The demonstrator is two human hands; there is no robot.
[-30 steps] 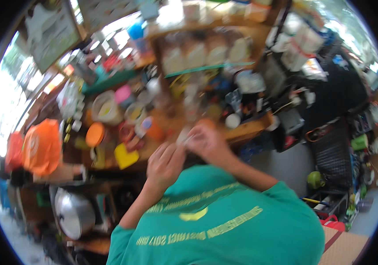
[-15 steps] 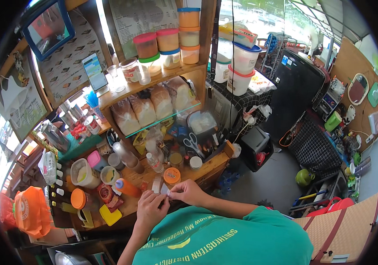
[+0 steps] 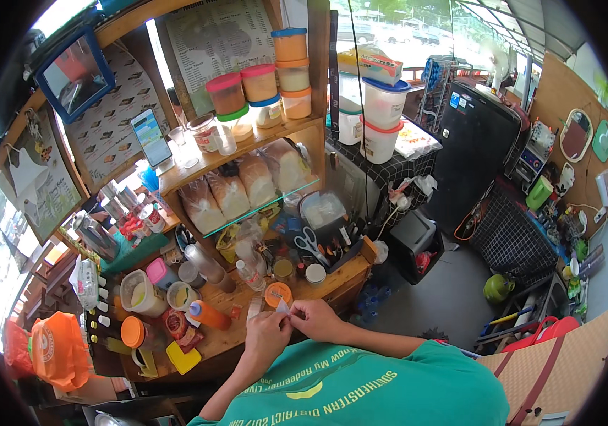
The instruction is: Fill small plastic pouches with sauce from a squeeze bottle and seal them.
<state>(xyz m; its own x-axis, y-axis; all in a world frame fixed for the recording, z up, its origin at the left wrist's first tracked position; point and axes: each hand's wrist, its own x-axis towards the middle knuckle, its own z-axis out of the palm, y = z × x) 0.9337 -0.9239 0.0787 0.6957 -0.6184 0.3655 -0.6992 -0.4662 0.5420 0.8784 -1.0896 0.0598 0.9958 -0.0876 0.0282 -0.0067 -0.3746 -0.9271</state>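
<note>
My left hand [image 3: 267, 336] and my right hand [image 3: 311, 319] meet just off the counter's front edge, fingertips pinched together. Between them a small, thin whitish piece [image 3: 283, 307] sticks up, looking like clear plastic or paper; its exact kind is too small to make out. Right behind the hands stands a jar with an orange lid [image 3: 278, 293]. A clear plastic bottle [image 3: 250, 275] is a little farther back. Left of my hands an orange squeeze bottle [image 3: 209, 315] lies tilted beside a red packet [image 3: 182, 331].
The wooden counter [image 3: 227, 342] holds tubs, jars and a yellow lid [image 3: 184, 358]. Scissors [image 3: 311, 246] stand in a holder at the back. Bagged bread loaves [image 3: 254, 181] fill the shelf, below stacked containers [image 3: 293, 74]. A black fridge [image 3: 470, 153] stands to the right.
Both hands have shifted slightly right and come closer together, with the whitish piece now pointing up between the fingers. The view has turned a little.
</note>
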